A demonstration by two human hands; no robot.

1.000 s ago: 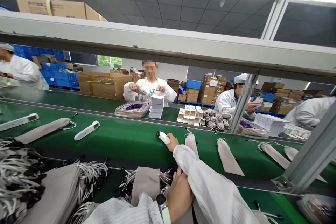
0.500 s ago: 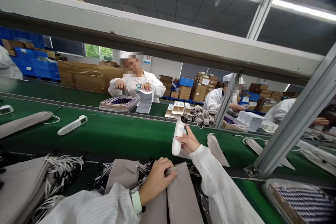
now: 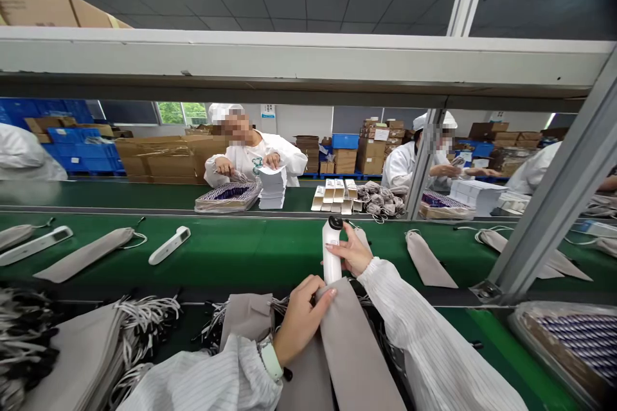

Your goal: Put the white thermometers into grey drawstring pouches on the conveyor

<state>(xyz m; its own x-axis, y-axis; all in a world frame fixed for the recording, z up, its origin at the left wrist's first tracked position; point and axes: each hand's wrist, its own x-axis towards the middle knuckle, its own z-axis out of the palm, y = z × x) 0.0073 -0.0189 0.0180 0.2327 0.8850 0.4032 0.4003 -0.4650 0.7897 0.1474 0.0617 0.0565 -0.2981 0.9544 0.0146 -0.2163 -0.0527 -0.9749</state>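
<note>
My right hand (image 3: 354,252) grips a white handheld device (image 3: 331,262), slim and upright, with a round black end on top. The device's lower end is at the mouth of a grey drawstring pouch (image 3: 359,347); whether it has entered is hidden. My left hand (image 3: 301,316) pinches that pouch near its mouth, thumb on the front. Beneath and beside it lie more grey pouches (image 3: 248,314) with white cords. Beyond my hands, on the green belt (image 3: 231,250), lie another white device (image 3: 169,245) and a filled-looking grey pouch (image 3: 91,255).
A stack of flat pouches (image 3: 81,353) with tangled cords lies at left. A slanted metal post (image 3: 544,180) stands at right, near a plastic-wrapped tray (image 3: 573,347). A white shelf beam (image 3: 289,58) crosses overhead. Across the belt, a co-worker (image 3: 260,154) handles a paper stack (image 3: 272,189).
The pouch mouth has been lifted to meet the device, which now stands more upright at it. My view has levelled, and the belt items appear further right.
</note>
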